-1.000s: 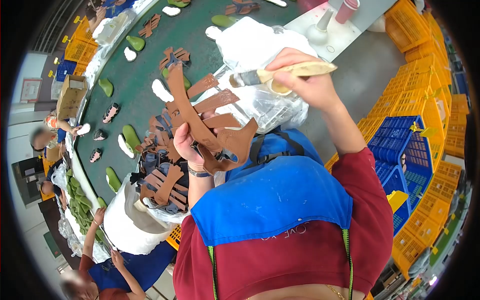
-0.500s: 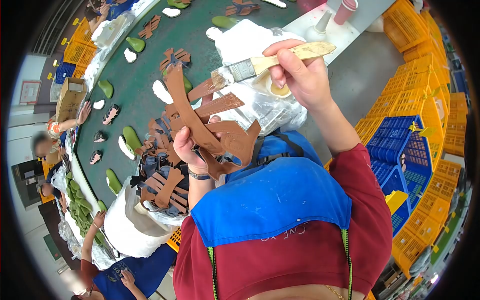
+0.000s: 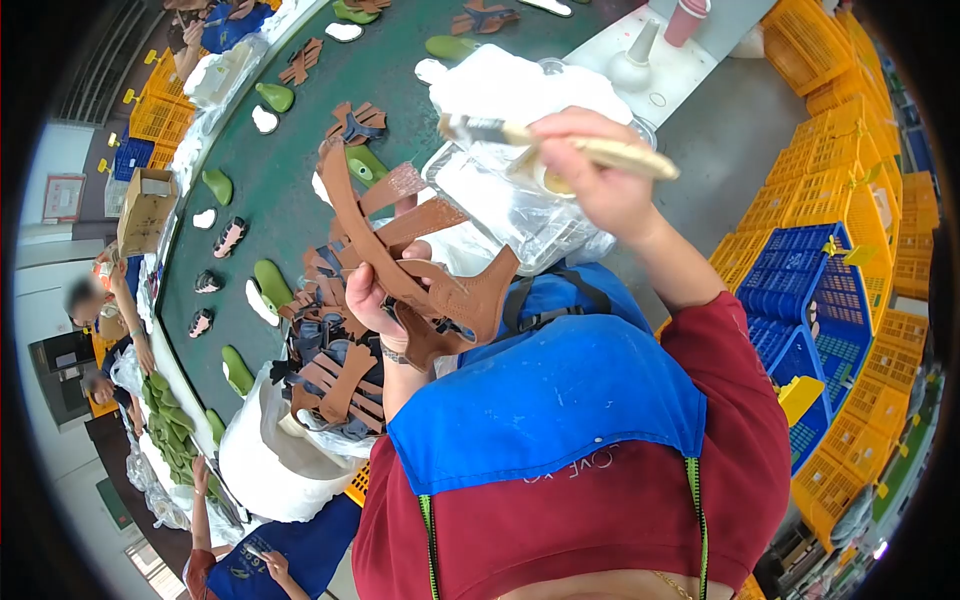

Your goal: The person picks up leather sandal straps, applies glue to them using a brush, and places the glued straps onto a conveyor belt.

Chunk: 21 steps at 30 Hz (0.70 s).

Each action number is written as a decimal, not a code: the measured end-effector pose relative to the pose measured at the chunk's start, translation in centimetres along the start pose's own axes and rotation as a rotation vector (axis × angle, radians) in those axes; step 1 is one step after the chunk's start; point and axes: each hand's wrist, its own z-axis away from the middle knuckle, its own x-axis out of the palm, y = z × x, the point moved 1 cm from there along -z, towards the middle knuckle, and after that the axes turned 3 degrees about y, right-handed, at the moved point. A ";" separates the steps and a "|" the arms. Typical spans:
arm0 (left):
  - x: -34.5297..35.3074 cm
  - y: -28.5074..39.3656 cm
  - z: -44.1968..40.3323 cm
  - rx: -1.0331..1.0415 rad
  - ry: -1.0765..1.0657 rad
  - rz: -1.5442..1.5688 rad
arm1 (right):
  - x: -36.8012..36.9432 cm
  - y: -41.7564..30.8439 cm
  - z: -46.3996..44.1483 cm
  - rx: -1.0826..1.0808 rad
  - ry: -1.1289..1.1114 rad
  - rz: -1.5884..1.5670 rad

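My left hand (image 3: pixel 378 300) grips a brown strapped sandal upper (image 3: pixel 357 225), its straps fanned toward the upper right. In my right hand (image 3: pixel 598 172) is a brush (image 3: pixel 625 157) with a pale wooden handle, its bristles blurred by motion, above and apart from the straps. Below the brush, partly behind my right hand, a round container (image 3: pixel 552 180) stands on clear plastic. More brown and dark uppers (image 3: pixel 335 385) are heaped beside my left hand.
A green conveyor (image 3: pixel 300 170) carries green shoe forms (image 3: pixel 272 284), white soles and uppers. A white bottle (image 3: pixel 632 65) and pink cup (image 3: pixel 690 20) stand at the top. Yellow crates (image 3: pixel 815 190) and blue crates (image 3: pixel 790 270) line the right. Other people work at the left.
The brush has lifted off the strap it touched half a second ago and moved up. The sandal upper stays in my left hand. Items on the conveyor have shifted slightly in view.
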 end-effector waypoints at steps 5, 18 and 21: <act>0.2 0.4 0.1 0.052 0.101 -0.224 | 0.3 0.3 0.6 0.312 0.170 -0.523; 1.4 -2.2 -0.4 -0.063 0.009 -0.097 | 5.1 1.1 2.2 -0.019 0.081 -0.026; 0.3 -1.6 -0.4 -0.115 0.097 0.004 | 4.7 1.2 2.0 -0.054 0.092 0.032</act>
